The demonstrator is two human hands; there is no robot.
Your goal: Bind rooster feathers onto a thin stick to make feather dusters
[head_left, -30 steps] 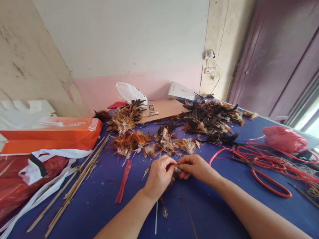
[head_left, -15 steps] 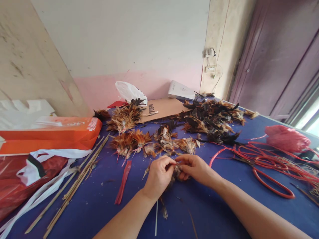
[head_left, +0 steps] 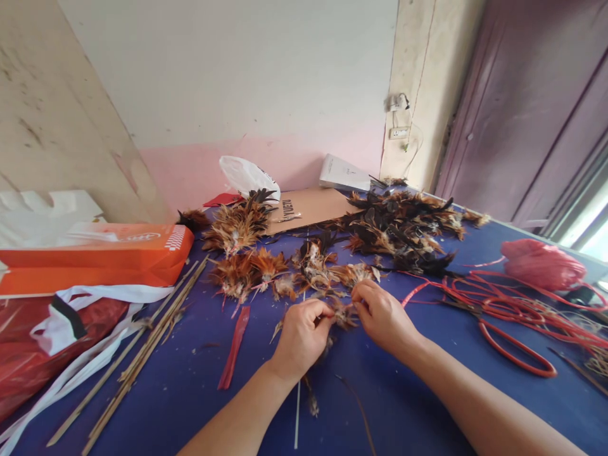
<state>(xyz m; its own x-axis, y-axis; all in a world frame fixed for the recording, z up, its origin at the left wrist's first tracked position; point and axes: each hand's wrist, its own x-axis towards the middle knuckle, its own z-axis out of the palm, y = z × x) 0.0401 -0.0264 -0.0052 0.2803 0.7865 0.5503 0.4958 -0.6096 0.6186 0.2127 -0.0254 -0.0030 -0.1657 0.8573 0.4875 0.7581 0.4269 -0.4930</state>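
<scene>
Low over the blue table, my left hand [head_left: 306,326] pinches a small bunch of brown feathers [head_left: 344,314] whose tips stick out to the right. My right hand [head_left: 384,316] is closed in a pinch just beyond those tips; what it holds, if anything, is too small to make out. Tied-looking clumps of orange-brown feathers [head_left: 240,275] lie behind my left hand. Close behind both hands are loose brown and white feathers [head_left: 316,259]. A strip of red plastic ribbon [head_left: 234,348] rests left of my left hand.
At the back right is a heap of dark feathers [head_left: 403,228], beside flat cardboard [head_left: 313,209]. Scissors with red handles [head_left: 515,351] lie among red twine [head_left: 517,301], near a pink ball of twine [head_left: 544,265]. Thin sticks [head_left: 142,361] and an orange bag [head_left: 99,266] occupy the left.
My right hand has drawn away to the right and slightly up from the feather bunch, baring its tips. My left hand stays nearly in place, still pinching the bunch.
</scene>
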